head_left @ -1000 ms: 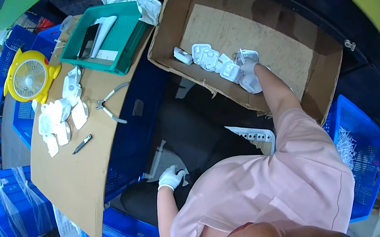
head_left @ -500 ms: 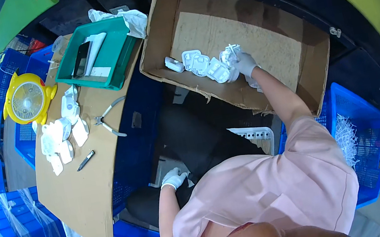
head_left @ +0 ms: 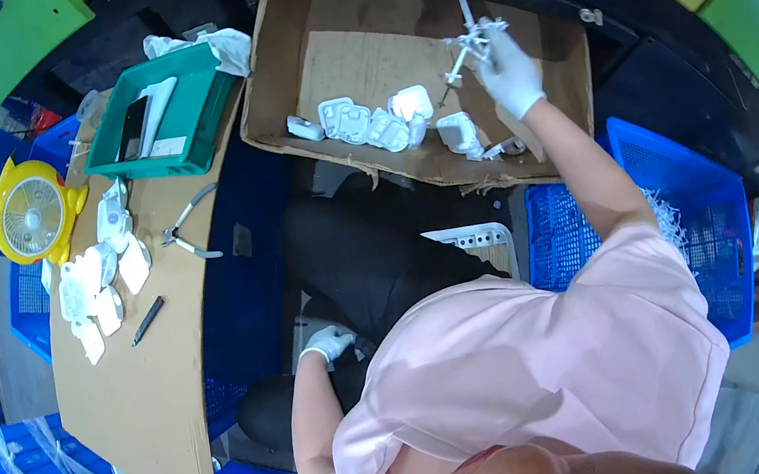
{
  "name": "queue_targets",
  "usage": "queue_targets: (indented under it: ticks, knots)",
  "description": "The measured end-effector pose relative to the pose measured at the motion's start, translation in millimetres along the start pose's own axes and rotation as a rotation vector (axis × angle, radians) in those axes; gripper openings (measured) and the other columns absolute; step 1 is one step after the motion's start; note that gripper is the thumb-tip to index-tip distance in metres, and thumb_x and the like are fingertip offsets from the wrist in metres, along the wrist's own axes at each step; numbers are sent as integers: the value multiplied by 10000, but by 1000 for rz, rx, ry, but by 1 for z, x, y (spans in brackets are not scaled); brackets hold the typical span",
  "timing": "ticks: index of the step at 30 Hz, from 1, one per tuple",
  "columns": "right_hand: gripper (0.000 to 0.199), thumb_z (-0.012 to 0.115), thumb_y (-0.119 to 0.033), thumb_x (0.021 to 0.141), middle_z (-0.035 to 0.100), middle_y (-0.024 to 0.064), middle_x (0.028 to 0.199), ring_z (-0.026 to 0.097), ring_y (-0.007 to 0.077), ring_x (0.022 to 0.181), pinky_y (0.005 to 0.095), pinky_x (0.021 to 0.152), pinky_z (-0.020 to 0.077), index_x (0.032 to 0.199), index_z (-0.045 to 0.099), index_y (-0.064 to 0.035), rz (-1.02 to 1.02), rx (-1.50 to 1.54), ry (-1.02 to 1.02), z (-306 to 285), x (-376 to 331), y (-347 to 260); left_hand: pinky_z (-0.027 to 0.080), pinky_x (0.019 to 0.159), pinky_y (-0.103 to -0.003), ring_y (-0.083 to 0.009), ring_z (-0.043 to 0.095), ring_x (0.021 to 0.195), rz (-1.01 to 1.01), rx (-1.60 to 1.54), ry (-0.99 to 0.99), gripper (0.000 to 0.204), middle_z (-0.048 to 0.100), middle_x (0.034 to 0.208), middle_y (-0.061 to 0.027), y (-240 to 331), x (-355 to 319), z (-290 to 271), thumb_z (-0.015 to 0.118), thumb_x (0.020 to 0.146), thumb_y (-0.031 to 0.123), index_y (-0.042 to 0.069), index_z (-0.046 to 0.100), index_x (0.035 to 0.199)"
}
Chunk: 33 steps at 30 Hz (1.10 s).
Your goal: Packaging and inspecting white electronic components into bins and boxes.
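White branched piece [head_left: 473, 41], brown box [head_left: 280, 62]

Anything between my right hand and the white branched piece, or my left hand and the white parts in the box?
Nothing visible on the right: your right hand holds the white branched piece. Between your left hand and the white parts are your dark-trousered leg and the cardboard box's near wall.

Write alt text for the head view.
A white-gloved right hand holds a branching white piece over an open cardboard box containing white parts; the gloved left hand is beside dark trousers. At left, a brown table bears more white parts, pliers and a green tray, near a yellow fan.
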State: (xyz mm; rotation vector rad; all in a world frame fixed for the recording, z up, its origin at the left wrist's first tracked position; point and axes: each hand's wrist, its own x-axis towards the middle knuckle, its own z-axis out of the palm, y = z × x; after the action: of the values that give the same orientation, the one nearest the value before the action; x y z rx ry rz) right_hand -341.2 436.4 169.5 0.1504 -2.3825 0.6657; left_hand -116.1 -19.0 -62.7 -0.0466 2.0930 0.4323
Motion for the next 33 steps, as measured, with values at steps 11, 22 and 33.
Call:
queue_targets:
  ticks: [11,22,33]
  knots:
    - [373,514,-175,865,584,190,1225,594,319,1072,405,954,463,1187,574,3,813,-839,491,-217,-112,144,396,1017,-374,-337,498,1222,54,-138,175,575,529,1311,-189,3,9,-15,587,835,421,52,541,1274]
    - [381,570,-153,747,647,219,1085,639,347,973,385,873,491,1097,655,-27,872,-328,652,-155,-79,144,407,1002,-370,-324,519,1199,-6,-135,170,593,543,1295,-187,11,-24,-15,595,841,401,54,504,1313]
    - [461,650,-96,714,532,151,1215,561,354,1078,420,931,453,1166,559,-113,-335,-403,-817,107,-18,-14,437,961,-377,-309,565,1139,-156,-214,181,574,575,1250,-182,21,-43,-7,562,828,432,66,544,1270]
